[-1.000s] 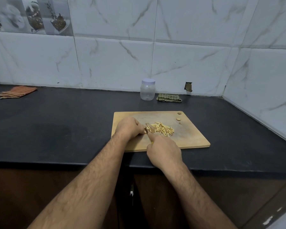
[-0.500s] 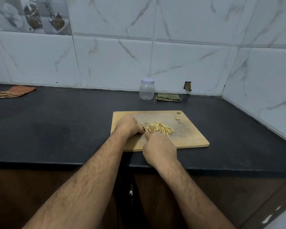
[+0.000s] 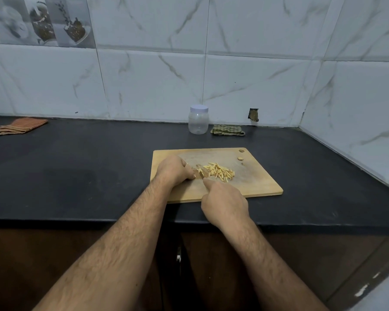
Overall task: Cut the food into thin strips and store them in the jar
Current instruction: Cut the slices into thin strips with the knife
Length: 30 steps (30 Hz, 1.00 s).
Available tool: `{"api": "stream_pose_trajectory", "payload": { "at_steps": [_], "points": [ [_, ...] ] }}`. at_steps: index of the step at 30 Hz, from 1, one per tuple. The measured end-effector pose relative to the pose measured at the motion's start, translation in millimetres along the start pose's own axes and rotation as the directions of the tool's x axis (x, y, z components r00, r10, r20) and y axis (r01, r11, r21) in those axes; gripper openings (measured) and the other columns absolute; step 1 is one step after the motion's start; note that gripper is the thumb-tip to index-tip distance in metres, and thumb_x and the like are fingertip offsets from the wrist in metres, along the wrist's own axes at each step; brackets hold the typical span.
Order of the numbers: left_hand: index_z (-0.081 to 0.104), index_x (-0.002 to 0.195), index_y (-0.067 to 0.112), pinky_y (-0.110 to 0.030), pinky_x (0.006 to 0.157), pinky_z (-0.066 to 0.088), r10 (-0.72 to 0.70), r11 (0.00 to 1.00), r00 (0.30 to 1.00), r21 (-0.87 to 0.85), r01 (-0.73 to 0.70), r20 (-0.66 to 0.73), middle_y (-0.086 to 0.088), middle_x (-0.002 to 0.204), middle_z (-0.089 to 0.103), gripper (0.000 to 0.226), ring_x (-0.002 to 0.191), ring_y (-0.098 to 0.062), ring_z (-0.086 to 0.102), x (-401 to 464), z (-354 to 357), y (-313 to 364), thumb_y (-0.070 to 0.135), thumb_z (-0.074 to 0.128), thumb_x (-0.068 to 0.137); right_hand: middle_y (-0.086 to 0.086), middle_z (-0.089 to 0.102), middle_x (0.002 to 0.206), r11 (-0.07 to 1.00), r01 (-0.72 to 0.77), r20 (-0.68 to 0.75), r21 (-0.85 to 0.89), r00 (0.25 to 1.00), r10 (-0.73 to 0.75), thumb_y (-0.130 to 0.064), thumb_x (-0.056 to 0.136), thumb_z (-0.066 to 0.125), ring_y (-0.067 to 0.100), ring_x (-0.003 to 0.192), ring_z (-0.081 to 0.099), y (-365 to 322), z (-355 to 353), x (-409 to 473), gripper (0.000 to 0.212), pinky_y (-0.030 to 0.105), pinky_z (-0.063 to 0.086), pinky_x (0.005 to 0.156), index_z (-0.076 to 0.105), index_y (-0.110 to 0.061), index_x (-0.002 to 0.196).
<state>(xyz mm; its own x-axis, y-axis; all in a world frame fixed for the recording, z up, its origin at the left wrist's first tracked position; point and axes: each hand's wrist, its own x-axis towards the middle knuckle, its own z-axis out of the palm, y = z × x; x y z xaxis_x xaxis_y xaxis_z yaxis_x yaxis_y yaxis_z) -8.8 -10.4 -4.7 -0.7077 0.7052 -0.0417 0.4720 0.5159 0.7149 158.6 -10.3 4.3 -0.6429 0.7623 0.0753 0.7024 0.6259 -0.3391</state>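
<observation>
- Strips (image 3: 219, 172): pale pile, mid cutting board (image 3: 256, 187), near desk's front edge.
- Left grip (image 3: 174, 170): pinching last uncut piece.
- Right grip (image 3: 225, 204): clamped on knife (image 3: 200, 174).
- Jar (image 3: 198, 120): lidded, seemingly empty, back edge; storing undone.

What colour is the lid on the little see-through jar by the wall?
The clear plastic jar has a pale lavender-white round lid, seen best in the head view.

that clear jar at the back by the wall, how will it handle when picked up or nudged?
The jar looks like empty clear plastic, so probably light and apt to slide or tip if nudged high. Its lid is on, so nothing should spill. The rounded, smooth wall may be slippery; a grip round the body seems safest.
</observation>
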Motion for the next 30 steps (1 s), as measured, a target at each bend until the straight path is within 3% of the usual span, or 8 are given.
{"api": "stream_pose_trajectory", "payload": {
  "at_steps": [4,9,13,17,19,25,28,30],
  "points": [
    [0.071,0.072,0.018,-0.019,0.055,0.038,0.058,0.997,0.998,-0.043,-0.057,0.016,0.014,0.075,0.066,0.014,0.068,0.002,0.054,-0.9,-0.7,-5.7,0.016,0.073,0.087,0.0,0.058,0.136,0.999,0.024,-0.007,0.039,1.0,-0.024,-0.017,0.097,0.042,0.023,0.121,0.054,-1.8,1.5,-2.0,0.056,0.035,0.046,0.09,0.037,-0.033,0.15],
    [0.07,0.079,0.016,-0.024,0.063,0.043,0.093,0.99,0.992,-0.1,-0.101,-0.082,0.012,0.075,0.065,0.007,0.075,-0.009,0.059,0.0,0.8,-15.6,0.011,0.072,0.084,-0.001,0.058,0.136,0.999,0.034,-0.003,0.03,0.999,-0.034,-0.018,0.097,0.043,0.022,0.119,0.055,-7.0,2.0,2.1,0.054,0.035,0.046,0.09,0.04,-0.035,0.148],
    [0.067,0.07,0.02,-0.02,0.058,0.04,0.12,0.992,0.987,-0.016,-0.122,-0.107,0.013,0.076,0.067,0.016,0.071,-0.004,0.058,-2.1,5.9,-13.8,0.013,0.072,0.084,-0.002,0.057,0.137,0.999,0.031,-0.026,0.036,0.999,-0.03,-0.019,0.098,0.042,0.022,0.12,0.054,-4.8,-0.9,4.2,0.055,0.036,0.046,0.091,0.036,-0.036,0.15],
    [0.073,0.076,0.018,-0.024,0.059,0.043,0.147,0.986,0.98,0.095,-0.135,-0.136,0.009,0.08,0.07,0.016,0.078,-0.011,0.062,-3.6,11.9,-10.5,0.022,0.065,0.089,-0.002,0.058,0.135,0.999,0.017,-0.02,0.031,1.0,-0.016,-0.019,0.098,0.041,0.023,0.119,0.053,0.2,-2.2,3.5,0.053,0.037,0.046,0.092,0.039,-0.035,0.148],
    [0.07,0.078,0.021,-0.022,0.057,0.04,0.148,0.989,0.98,0.023,-0.146,-0.137,0.011,0.076,0.065,0.015,0.075,-0.01,0.058,-3.3,9.3,-13.3,0.021,0.062,0.09,-0.002,0.058,0.134,0.999,0.017,-0.018,0.032,1.0,-0.016,-0.02,0.098,0.041,0.023,0.118,0.054,0.3,-1.3,4.6,0.052,0.036,0.046,0.091,0.04,-0.034,0.148],
    [0.061,0.093,0.024,-0.031,0.077,0.045,0.042,0.909,0.974,-0.396,-0.13,-0.223,0.007,0.081,0.066,0.02,0.083,-0.017,0.058,-1.7,-1.2,-32.0,0.009,0.048,0.088,0.001,0.057,0.138,0.997,0.069,0.015,0.037,0.997,-0.069,-0.017,0.095,0.043,0.023,0.123,0.052,-12.4,1.7,11.2,0.055,0.034,0.044,0.091,0.043,-0.035,0.147],
    [0.064,0.098,0.018,-0.029,0.077,0.041,0.021,0.901,0.957,-0.409,-0.143,-0.288,0.007,0.09,0.065,0.024,0.09,-0.015,0.057,-5.3,-0.8,-30.5,0.006,0.045,0.089,0.001,0.059,0.134,0.996,0.089,0.051,0.015,0.995,-0.09,-0.017,0.095,0.044,0.023,0.122,0.052,-19.6,2.4,15.1,0.051,0.032,0.038,0.08,0.048,-0.035,0.143],
    [0.066,0.1,0.017,-0.026,0.077,0.039,0.032,0.91,0.952,-0.385,-0.153,-0.303,0.007,0.096,0.065,0.024,0.092,-0.013,0.057,-6.8,0.7,-30.4,0.006,0.047,0.091,0.0,0.059,0.134,0.998,0.062,0.045,-0.002,0.997,-0.061,-0.016,0.094,0.045,0.023,0.12,0.054,-16.0,0.8,16.5,0.053,0.032,0.041,0.081,0.046,-0.035,0.144]
  ]
}}
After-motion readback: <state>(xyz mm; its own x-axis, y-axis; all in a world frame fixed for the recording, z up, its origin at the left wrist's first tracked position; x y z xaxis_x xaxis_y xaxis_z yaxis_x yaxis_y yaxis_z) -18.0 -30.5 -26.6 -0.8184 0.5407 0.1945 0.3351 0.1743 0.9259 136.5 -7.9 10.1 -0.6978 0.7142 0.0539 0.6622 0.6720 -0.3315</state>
